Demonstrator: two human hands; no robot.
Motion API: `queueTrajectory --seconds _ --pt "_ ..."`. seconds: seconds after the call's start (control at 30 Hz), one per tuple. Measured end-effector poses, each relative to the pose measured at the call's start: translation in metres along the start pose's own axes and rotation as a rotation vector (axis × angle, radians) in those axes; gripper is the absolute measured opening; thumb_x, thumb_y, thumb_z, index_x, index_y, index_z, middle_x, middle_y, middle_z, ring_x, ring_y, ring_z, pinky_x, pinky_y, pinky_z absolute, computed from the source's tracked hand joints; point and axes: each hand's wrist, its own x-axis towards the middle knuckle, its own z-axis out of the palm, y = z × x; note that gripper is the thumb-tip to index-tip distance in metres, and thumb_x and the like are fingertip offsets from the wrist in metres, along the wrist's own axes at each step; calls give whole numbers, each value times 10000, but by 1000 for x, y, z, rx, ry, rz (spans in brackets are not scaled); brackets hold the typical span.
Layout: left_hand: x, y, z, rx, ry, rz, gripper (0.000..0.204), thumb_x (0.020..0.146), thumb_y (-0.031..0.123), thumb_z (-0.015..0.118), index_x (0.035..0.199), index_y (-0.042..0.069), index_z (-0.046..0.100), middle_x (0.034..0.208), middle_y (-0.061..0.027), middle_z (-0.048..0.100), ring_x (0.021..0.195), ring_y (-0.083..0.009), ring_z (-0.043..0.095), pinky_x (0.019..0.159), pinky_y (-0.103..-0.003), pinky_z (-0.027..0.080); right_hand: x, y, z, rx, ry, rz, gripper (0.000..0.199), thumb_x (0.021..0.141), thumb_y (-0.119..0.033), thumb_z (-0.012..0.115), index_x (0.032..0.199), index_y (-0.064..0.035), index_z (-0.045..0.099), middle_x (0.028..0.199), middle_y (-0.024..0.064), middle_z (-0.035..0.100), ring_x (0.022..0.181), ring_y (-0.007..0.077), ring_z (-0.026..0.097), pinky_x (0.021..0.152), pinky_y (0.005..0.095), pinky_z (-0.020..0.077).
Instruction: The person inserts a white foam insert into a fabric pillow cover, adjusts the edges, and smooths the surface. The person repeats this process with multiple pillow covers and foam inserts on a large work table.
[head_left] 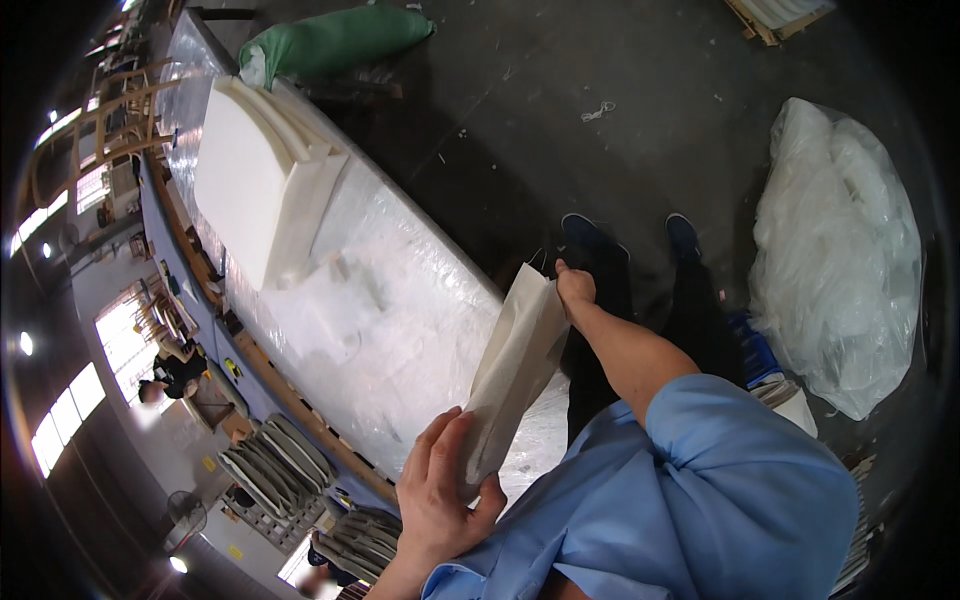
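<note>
A cream fabric-covered piece, cushion-like and seen along its narrow side (515,375), is tilted over the near edge of the table. My left hand (440,490) grips its near end, fingers on one side and thumb on the other. At the far end, my right hand (575,287) is closed on the corner, its fingers partly hidden behind the cloth. Farther up the table lies a stack of white foam slabs (245,180), apart from both hands.
Shiny clear plastic covers the long table (400,290). A green sack (340,42) lies beyond its far end. To the right, a big bundle of clear plastic (835,260) rests on the dark floor, near a blue container (755,350). Stacked grey cushions (275,465) and another person (180,375) are at left.
</note>
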Motion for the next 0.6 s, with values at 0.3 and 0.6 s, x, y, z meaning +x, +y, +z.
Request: queueTrajectory --seconds 0.3,0.6 --pt "8 1 18 67 111 38 721 727 215 857 1358 15 570 1270 -252 654 1096 -403 706 908 -453 591 23 5 1 139 3 15 587 1002 -554 592 971 1 783 1108 259 734 1127 430 672 984 473 496" --pt "11 5 19 36 71 18 698 768 197 845 1379 6 567 1281 -260 660 1106 -401 711 921 -454 590 14 -6 -3 116 22 83 586 995 -569 613 942 -9 777 1115 241 738 1116 412 680 975 468 492"
